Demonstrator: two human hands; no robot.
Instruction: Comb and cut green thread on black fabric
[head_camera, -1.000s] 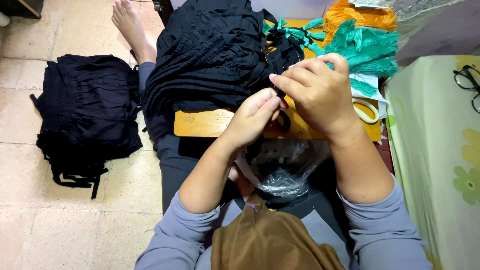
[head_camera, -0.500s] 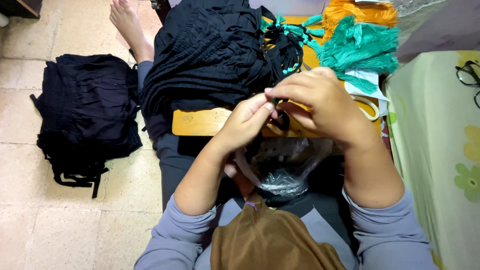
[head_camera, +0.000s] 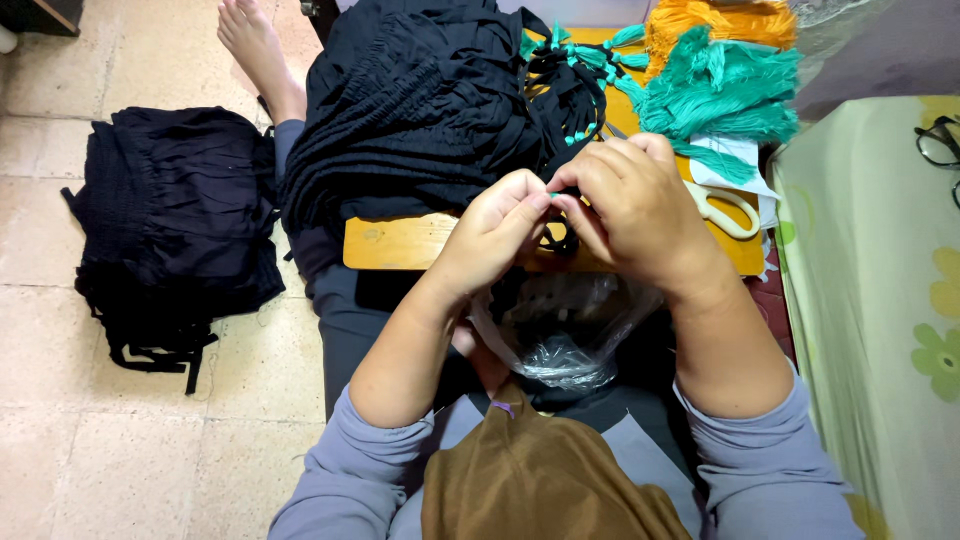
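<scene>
Left hand (head_camera: 495, 225) and right hand (head_camera: 635, 200) together over the near edge of a wooden board (head_camera: 400, 242), fingertips pressed against each other. Pinched between them: a tiny green bead (head_camera: 552, 194) and, seemingly, the end of a black cord (head_camera: 558, 238), though mostly hidden by fingers. Both grips closed tight, nothing spread.

Far across the board, a heap of black garments (head_camera: 420, 110), with a cluster of cords already tipped with green beads and tassels (head_camera: 575, 80) to its right. Further right, loose green tassels (head_camera: 725, 95) and orange tassels (head_camera: 715, 20) not yet attached, white-handled scissors (head_camera: 725, 205) just beside the right hand. Directly below the hands, in the lap, a clear plastic bag (head_camera: 565, 330).

On the floor tiles to the left, a separate pile of black garments (head_camera: 175, 215).

Judging by that: some cords finished, one in hand, plenty of tassels left over; which pile counts as done, impossible to tell.
</scene>
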